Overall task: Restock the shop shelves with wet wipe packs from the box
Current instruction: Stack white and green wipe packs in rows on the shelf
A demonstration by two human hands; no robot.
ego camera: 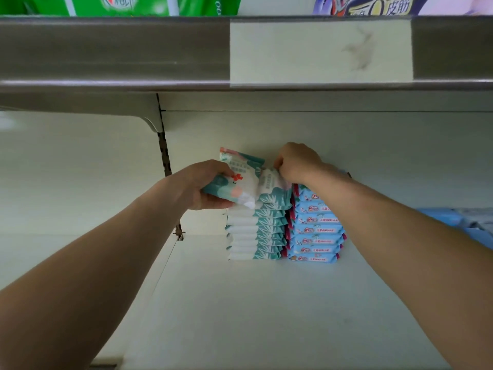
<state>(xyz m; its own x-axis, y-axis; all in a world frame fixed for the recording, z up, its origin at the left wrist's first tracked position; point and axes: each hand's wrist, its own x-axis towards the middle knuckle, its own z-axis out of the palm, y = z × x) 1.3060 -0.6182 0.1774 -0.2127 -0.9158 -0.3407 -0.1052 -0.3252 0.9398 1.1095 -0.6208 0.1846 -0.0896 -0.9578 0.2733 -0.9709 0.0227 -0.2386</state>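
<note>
I cannot read the blurred print on the packs; a blue object [453, 220] is cut off at the shelf's [266, 303] right edge. My left hand [205, 182] grips a tilted teal pack [237, 180] over the teal stack [256, 231] at the back edge; my right hand [298, 164] pinches the top pack [272, 185], above the blue stack [316, 231]; white board runs from the stacks to the front edge.

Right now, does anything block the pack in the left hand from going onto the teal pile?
Only the right hand, gripping a second pack atop the teal pile; the left hand holds the tilted pack right beside it.
</note>
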